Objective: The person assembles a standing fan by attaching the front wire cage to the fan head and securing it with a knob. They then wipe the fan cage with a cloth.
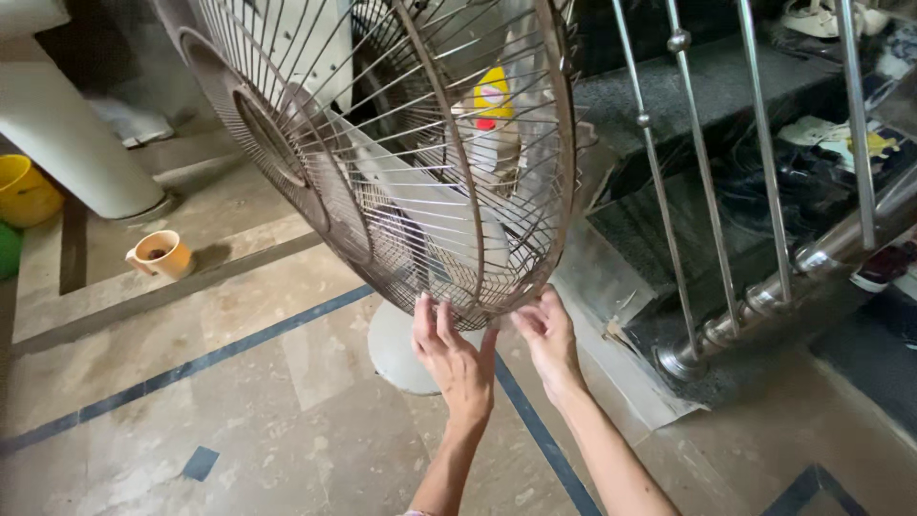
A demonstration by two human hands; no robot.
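Observation:
A pedestal fan with a dusty brown wire cage fills the upper middle, white blades behind the wires, and its round white base stands on the marble floor. My left hand reaches up with fingers spread against the cage's bottom rim. My right hand pinches the same rim just to the right, fingers curled on the wire band. A yellow and red sticker shows on the motor housing behind the cage.
A steel stair railing and dark stone steps stand at right, with shoes on the steps. An orange mug sits on the floor at left, near a white pedestal and a yellow tub.

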